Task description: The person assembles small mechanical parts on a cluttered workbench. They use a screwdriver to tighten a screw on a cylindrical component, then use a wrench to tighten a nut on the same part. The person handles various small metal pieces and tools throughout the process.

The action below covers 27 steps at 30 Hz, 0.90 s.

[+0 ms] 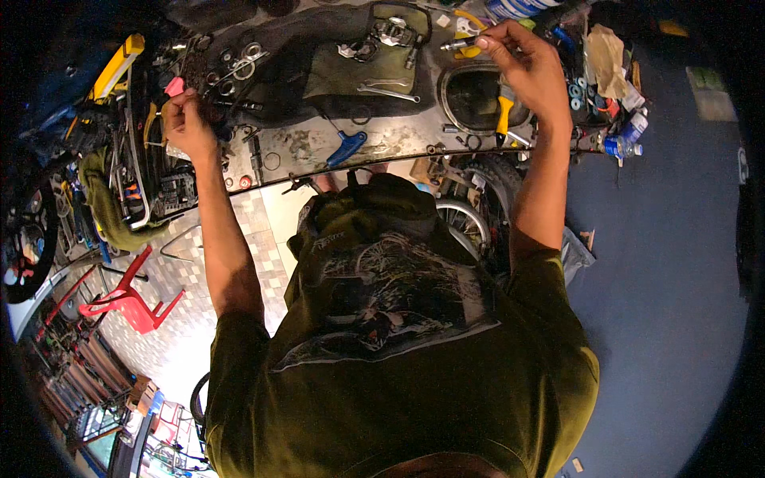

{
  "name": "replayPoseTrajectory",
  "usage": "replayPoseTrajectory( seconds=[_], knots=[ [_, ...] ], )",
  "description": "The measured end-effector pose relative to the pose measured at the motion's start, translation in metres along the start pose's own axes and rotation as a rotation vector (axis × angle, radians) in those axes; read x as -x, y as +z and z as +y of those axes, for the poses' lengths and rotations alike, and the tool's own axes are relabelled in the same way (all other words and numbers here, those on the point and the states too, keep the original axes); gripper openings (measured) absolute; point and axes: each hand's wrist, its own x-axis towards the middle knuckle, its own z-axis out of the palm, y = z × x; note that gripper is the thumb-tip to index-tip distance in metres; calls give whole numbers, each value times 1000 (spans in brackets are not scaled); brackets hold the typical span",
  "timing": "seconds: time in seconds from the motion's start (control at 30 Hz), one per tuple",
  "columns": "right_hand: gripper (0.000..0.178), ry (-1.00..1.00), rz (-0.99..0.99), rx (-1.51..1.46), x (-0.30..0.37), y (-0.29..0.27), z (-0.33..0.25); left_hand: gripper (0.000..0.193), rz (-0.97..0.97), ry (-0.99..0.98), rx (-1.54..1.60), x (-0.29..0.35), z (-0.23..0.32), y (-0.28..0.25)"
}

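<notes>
My left hand [189, 126] is closed at the left part of the workbench, fingertips pinched together. A small pink piece [174, 86] shows right beside those fingertips; whether they grip it is unclear. At the far right, my right hand [526, 70] pinches a short, slim metal rod [457, 46] between thumb and fingers, its shiny end pointing left. Below that hand lie a black oval tray [454, 103] and a yellow-handled tool [504, 115]. Between my hands, a blue-handled hex key [347, 148] rests near the bench's front edge, with wrenches [390, 92] farther back on a dark mat.
Metal rings [245, 65] and metal bike parts [390, 32] lie on the dark mat [287, 88]. Tools crowd the left side, with a yellow tool [119, 68] there. A plastic bottle [623, 149] stands at the right. Below are a bike wheel [466, 223] and red chair [131, 303].
</notes>
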Motion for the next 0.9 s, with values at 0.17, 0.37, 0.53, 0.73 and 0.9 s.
replayPoseTrajectory(
  seconds=[0.17,0.37,0.53,0.73,0.9],
  knots=[
    [26,30,33,68,8,-12,4,7,71,-122,41,-5,-11,4],
    [28,28,29,47,7,-11,-3,13,41,-72,-149,-7,-22,-1],
    [29,-7,36,24,3,-8,-1,20,-30,-129,-438,-13,-35,-13],
    [29,75,-43,16,2,-2,-8,32,-147,402,-846,3,10,17],
    [31,22,-62,58,-2,10,-11,24,-736,256,-574,84,67,62]
  ],
)
